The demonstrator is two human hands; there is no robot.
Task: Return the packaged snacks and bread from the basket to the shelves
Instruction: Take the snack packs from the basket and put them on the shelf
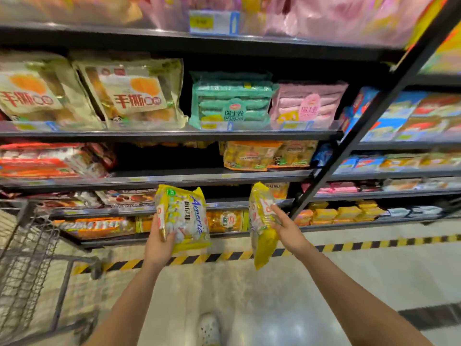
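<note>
Two yellow snack packs held up before dark shelf rack (174, 177). Left hand (157, 245) grips left pack (184, 218) by lower edge, face toward camera, in front of rack's lower shelves. Right hand (287, 229) pinches right pack (262, 226) by side, pack edge-on, hanging below rack's lower shelves. Wire cart (27, 248) left of rack. White shoe (208, 329) on floor below rack.

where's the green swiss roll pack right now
In the head view the green swiss roll pack stands on the upper middle shelf, centre frame, between the tan bread bag on its left and the pink swiss roll pack on its right.
</note>
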